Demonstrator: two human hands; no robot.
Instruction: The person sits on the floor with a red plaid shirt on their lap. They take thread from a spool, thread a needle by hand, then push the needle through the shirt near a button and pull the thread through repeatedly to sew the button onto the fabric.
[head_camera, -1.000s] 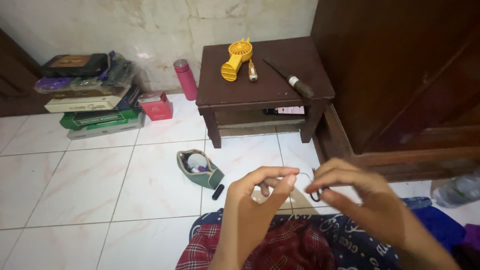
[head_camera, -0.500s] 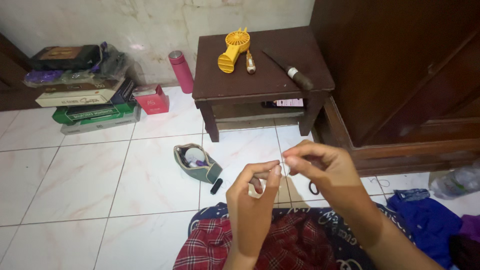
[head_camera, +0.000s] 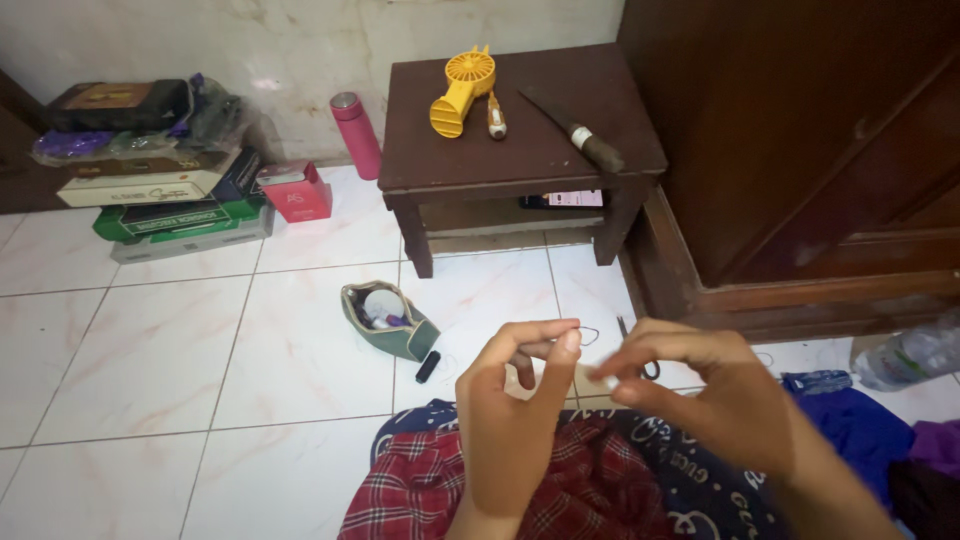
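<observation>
Left hand pinches a dark thread taut while right hand clamps a small white piece, near the green pouch.

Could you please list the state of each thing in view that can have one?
left hand: fingertips pinched on a thin dark thread.
right hand: pinching a small pale item.
green pouch: open, on the floor.
pink bottle: upright, capped.
yellow fan: lying on the wooden table.
plastic bottle: lying on its side.
</observation>
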